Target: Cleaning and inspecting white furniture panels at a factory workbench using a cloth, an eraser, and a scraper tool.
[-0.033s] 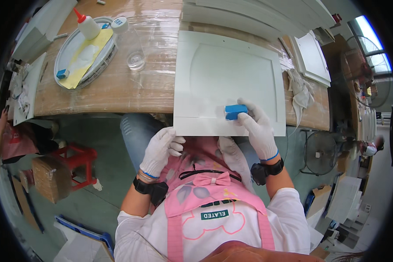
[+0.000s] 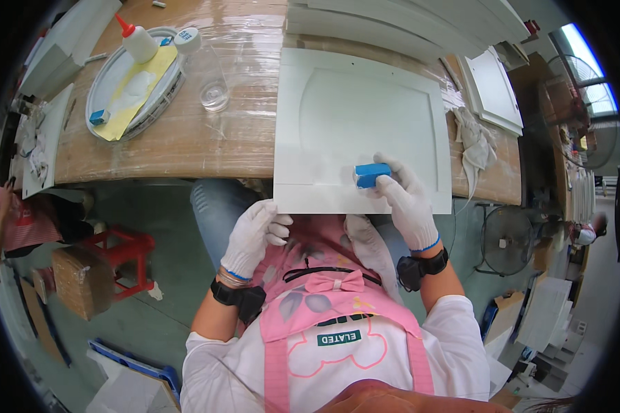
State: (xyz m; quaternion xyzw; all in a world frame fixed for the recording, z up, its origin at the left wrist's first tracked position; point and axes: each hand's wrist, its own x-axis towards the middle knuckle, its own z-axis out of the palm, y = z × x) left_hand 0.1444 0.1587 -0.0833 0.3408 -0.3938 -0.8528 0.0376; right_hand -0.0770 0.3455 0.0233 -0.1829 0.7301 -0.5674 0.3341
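Plastic-wrapped wood forms the bench (image 2: 186,138), seen from the head camera, with green floor below its near edge. A white panel (image 2: 365,117) with a raised frame is laid flat on the bench, its near edge overhanging toward the person. The right hand (image 2: 406,199), gloved in white, is placed on the panel's lower right part, and a blue block (image 2: 372,174) is clamped between its fingers and pressed against the panel face. The left hand (image 2: 251,234), also gloved, is closed on the panel's near left corner from beneath the edge.

A round tray (image 2: 103,103) is set at the bench's far left, with a yellow sheet (image 2: 141,86) and a red-capped bottle (image 2: 136,41) on it. A clear jar (image 2: 210,79) is stood just beside the tray. More white panels (image 2: 406,27) are stacked at the far side, and a rag (image 2: 472,141) is draped at the right. A red stool (image 2: 120,258) is seen on the floor at the left.
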